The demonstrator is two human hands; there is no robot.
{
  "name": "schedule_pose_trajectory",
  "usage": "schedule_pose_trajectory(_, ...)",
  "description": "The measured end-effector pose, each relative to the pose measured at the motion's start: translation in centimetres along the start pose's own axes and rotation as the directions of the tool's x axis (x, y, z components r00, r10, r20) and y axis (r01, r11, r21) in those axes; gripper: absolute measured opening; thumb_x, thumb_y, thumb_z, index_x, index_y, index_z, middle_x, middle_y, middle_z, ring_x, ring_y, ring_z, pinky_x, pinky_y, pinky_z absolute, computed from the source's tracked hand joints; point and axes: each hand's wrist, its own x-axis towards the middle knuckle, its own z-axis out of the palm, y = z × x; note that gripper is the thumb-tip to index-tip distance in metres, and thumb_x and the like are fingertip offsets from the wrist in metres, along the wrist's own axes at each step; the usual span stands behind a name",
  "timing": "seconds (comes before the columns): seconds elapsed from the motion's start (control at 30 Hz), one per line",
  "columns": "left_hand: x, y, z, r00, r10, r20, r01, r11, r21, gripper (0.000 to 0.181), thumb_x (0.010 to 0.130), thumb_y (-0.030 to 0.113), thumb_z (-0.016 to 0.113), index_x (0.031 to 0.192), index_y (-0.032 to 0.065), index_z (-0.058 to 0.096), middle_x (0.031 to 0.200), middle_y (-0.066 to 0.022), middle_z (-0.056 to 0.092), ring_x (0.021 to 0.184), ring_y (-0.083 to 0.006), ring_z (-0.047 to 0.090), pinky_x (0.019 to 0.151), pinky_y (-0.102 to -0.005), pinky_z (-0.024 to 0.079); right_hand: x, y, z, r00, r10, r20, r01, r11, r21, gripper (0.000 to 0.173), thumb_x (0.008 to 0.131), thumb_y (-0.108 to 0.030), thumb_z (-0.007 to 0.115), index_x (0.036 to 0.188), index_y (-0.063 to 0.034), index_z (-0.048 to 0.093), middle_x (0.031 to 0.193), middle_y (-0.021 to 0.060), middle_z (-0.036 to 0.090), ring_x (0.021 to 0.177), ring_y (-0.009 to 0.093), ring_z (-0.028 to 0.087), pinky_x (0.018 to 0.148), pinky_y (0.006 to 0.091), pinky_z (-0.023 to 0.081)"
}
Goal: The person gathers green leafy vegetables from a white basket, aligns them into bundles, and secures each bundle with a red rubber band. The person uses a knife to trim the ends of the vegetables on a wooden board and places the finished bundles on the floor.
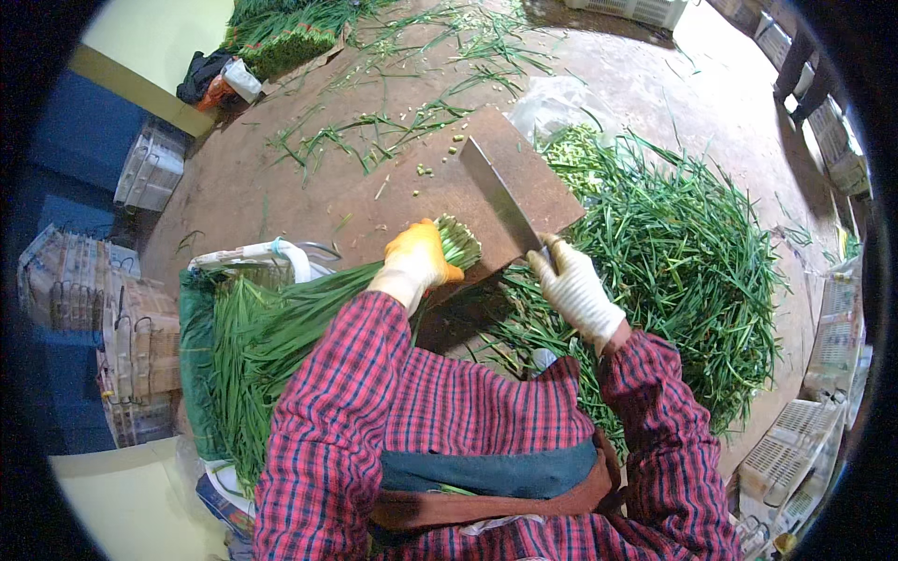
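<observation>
My left hand (419, 254), in an orange-and-white glove, grips a bundle of long green stalks (459, 242) near its pale cut ends. Those ends lie at the near left edge of a brown chopping board (547, 186), and the leaves (295, 322) trail left over more greens. In a white knit glove, my right hand (572, 284) holds a broad-bladed knife (497, 193) by its handle. The blade points away from me over the board, right of the bundle and apart from it. A few short cut stalk pieces (424, 170) lie at the board's far left side.
A large heap of cut green leaves (687, 273) spreads right of the board. At the far left stand bound bunches of greens (287, 42). White plastic crates (789, 442) line the right side, and more crates (140, 336) are stacked left. A person's legs (803, 73) show at upper right.
</observation>
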Motion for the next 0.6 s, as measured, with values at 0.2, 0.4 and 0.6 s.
schedule_pose_trajectory(0.2, 0.2, 0.0, -0.7, 0.998, 0.03, 0.061, -0.031, 0.999, 0.017, 0.096, 0.062, 0.049, 0.088, 0.134, -0.0009, 0.05, 0.131, -0.0201, 0.061, 0.122, -0.0325, 0.059, 0.101, -0.0391, 0.049, -2.7, -2.6, 0.4, 0.991, -0.085, 0.106, 0.106, 0.973, -0.207, 0.031, 0.096, -0.024, 0.059, 0.117, -0.0026, 0.06, 0.09, 0.0231, 0.068, 0.085, 0.04, 0.067, 0.075, 0.0451, 0.054)
schedule_pose_trajectory(0.4, 0.2, 0.1, -0.6, 0.999, 0.026, 0.047, -0.027, 0.999, 0.022, 0.093, 0.062, 0.047, 0.089, 0.132, -0.0008, 0.051, 0.132, -0.0209, 0.06, 0.123, -0.0312, 0.059, 0.101, -0.0391, 0.049, -2.7, -3.3, 0.4, 0.975, -0.04, 0.217, 0.111, 0.939, -0.326, 0.027, 0.096, -0.025, 0.057, 0.108, -0.0008, 0.059, 0.087, 0.023, 0.068, 0.081, 0.042, 0.067, 0.071, 0.0484, 0.054)
schedule_pose_trajectory(0.6, 0.2, -0.2, -0.8, 0.998, 0.034, 0.043, -0.032, 0.998, -0.053, 0.085, 0.062, 0.041, 0.089, 0.127, -0.0002, 0.055, 0.119, -0.0204, 0.067, 0.111, -0.0304, 0.066, 0.093, -0.039, 0.053, -1.1, -4.5, 0.5, 0.946, 0.036, 0.323, 0.12, 0.884, -0.451, 0.026, 0.097, -0.024, 0.054, 0.099, 0.0014, 0.056, 0.082, 0.0266, 0.067, 0.077, 0.044, 0.066, 0.07, 0.051, 0.053)
